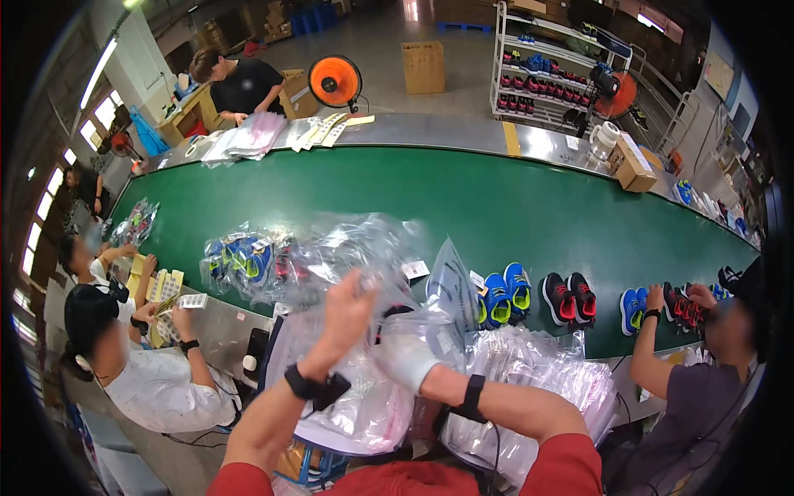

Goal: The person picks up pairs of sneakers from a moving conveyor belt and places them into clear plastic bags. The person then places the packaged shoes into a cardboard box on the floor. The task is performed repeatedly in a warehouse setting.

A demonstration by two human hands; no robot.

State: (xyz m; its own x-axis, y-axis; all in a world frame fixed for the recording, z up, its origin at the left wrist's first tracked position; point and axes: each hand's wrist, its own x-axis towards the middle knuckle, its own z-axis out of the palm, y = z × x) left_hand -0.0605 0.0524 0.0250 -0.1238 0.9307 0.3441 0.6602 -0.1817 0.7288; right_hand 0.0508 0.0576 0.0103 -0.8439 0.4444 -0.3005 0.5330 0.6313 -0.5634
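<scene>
Plastic bag (364,273), clear and crinkled, held up by both hands.

a crinkled clear plastic bag (376,273) is held up open above the stack of clear bags (529,372).

1. We wear red short sleeves that come in at the lower edge.
2. Our left hand (347,310) is bare, with a black band at the wrist.
3. Our right hand (405,355) wears a whitish glove, with a black band on the forearm.
</scene>
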